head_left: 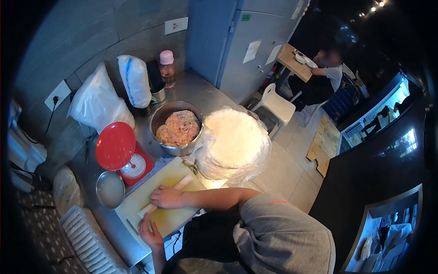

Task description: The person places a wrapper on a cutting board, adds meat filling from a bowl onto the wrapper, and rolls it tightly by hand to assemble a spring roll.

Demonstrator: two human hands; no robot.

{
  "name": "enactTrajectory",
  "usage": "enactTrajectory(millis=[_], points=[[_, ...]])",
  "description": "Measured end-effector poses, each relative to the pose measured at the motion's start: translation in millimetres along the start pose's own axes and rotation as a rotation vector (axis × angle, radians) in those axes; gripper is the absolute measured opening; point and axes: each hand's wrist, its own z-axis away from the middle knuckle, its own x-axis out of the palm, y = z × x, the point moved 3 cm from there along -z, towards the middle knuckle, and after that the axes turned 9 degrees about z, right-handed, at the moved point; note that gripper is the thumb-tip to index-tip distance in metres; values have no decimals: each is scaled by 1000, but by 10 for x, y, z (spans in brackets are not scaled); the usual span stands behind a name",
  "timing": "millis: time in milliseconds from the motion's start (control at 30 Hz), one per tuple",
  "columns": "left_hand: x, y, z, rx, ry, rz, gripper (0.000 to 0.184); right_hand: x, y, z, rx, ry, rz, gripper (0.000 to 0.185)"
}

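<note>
Has red scale, meat pot + bagged white disc nr cutting bd. Lays R hand over pale roll, can't tell if gripping; holds L hand part-open by end.

Before me: one grey tiled wall with a white rectangular power socket, one stainless-steel counter, and one tall blue-grey metal cabinet bearing white paper sheets. To my right: beige-grey tiled floor, one white plastic chair, one pale wooden-topped table. Lighting, upper right of my view: small warm lamps amid dark surroundings.
</note>
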Motion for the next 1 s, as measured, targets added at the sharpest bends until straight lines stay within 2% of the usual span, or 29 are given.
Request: enactTrajectory(millis=[100, 200, 233, 300, 367, 467, 567, 667, 767, 800, 900, 1000], points=[[-2, 71, 283, -49, 27, 103, 27, 33, -81, 9, 11, 100, 59, 18], [57, 48, 477, -147, 63, 217, 23, -6, -68, -58, 68, -84, 9, 22], [81, 19, 521, -183, 78, 265, 22, -78, -49, -86, 88, -79, -48, 23], [111, -97, 566, -328, 47, 475, 28, -263, 7, -116, 129, -72, -161, 25], [131, -85, 505, -441, 26, 718, 37, -559, 69, -150, 169, 33, -349, 27], [6, 307, 89, -476, 117, 1030, 56, -1059, 127, -173, 233, 95, -670, 29], [-113, 762, -453, -179, -14, 1324, 72, -1388, 32, -130, 271, 86, -999, 32], [-214, 1224, -842, -30, -123, 1249, 54, -1467, -60, -61, 261, 109, -1196, 35], [-188, 1249, -978, 86, -366, 1201, 25, -1467, -104, 43, 319, 126, -1234, 35], [-168, 1291, -1000, 81, -349, 1173, 21, -1470, -104, 84, 354, 126, -1233, 34], [-92, 1455, -986, 57, -288, 1089, 19, -1540, -78, 158, 352, 233, -1118, 34], [-3, 1323, -969, 14, -190, 956, 24, -1551, -13, 230, 380, 184, -922, 35]])
